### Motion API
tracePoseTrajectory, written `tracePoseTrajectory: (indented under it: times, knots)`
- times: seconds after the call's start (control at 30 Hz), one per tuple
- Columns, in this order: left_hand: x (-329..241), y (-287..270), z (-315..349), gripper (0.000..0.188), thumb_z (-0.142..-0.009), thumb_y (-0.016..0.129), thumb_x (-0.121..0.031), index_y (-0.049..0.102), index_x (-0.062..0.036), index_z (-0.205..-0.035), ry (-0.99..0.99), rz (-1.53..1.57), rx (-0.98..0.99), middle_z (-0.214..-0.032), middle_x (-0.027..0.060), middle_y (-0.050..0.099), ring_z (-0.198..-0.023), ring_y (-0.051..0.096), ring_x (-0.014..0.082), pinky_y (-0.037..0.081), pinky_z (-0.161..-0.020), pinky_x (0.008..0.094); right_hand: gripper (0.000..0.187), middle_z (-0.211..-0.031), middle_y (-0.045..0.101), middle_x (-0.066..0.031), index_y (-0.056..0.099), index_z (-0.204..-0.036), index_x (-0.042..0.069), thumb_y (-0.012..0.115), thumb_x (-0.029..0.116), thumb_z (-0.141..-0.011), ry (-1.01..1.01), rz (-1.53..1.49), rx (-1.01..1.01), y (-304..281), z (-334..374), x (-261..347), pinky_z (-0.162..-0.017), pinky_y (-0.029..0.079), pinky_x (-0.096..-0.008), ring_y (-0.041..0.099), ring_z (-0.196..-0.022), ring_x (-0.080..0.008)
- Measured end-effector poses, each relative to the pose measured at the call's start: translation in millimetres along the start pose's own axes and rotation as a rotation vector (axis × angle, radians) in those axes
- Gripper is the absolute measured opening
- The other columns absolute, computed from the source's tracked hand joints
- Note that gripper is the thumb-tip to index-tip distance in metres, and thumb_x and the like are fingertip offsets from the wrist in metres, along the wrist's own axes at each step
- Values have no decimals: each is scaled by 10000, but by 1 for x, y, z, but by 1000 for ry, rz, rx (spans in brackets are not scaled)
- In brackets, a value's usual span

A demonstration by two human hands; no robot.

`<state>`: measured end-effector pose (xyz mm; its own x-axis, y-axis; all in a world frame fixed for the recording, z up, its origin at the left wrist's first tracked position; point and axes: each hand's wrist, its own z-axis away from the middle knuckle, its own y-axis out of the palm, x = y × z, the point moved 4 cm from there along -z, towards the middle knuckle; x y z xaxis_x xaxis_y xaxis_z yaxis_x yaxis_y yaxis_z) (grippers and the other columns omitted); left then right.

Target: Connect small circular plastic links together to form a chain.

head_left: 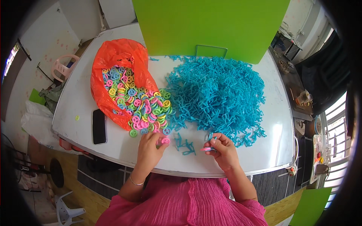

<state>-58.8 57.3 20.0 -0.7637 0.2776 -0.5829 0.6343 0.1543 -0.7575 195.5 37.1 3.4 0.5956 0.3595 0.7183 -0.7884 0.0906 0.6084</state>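
My left hand (149,150) is at the near edge of a heap of small plastic wheels (149,109) in pink, yellow, green and blue. Its thumb and fingers close on a pink wheel (165,140). Farther right, my right hand (224,152) pinches a small blue plastic frame (210,137) together with a pink wheel (206,149); the fingers hide how the two join. Between my hands lie several loose blue plastic frames (186,145). A big pile of the same blue pieces (218,96) rises beyond my right hand.
The wheels spill from a red plastic bag (100,84) on the white table (75,101). A black phone (99,126) lies left of the bag. An upright green board (211,26) stands behind the pile, with a thin metal wire loop (211,46) before it.
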Motion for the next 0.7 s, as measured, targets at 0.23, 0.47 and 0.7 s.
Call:
tracePoseTrajectory:
  times: [0.23, 0.47, 0.7]
  knots:
    - [-18, 14, 3, 179, -924, 625, -126, 678, 5, -1034, -344, 938, 98, -924, 57, 689, -657, 617, 91, 475, -583, 226, 260, -950, 656, -77, 629, -1140, -17, 656, 66, -895, -325, 540, 39, 17, 14, -10, -698, 511, -232, 624, -824, -107]
    - [-47, 45, 7, 266, -979, 550, -183, 652, 16, -1124, -329, 1248, 124, -943, 47, 680, -750, 627, 96, 508, -617, 229, 218, -840, 608, -24, 674, -1081, -4, 673, 93, -885, -590, 824, -8, 42, 13, -10, -654, 418, -221, 522, -730, -90]
    - [-54, 50, 13, 209, -970, 553, -142, 663, 18, -1048, -219, 1176, 10, -878, 57, 654, -721, 594, 129, 475, -636, 262, 243, -768, 604, -37, 693, -1073, 14, 708, 88, -842, -734, 879, -82, 51, 18, -6, -622, 389, -236, 503, -696, -105]
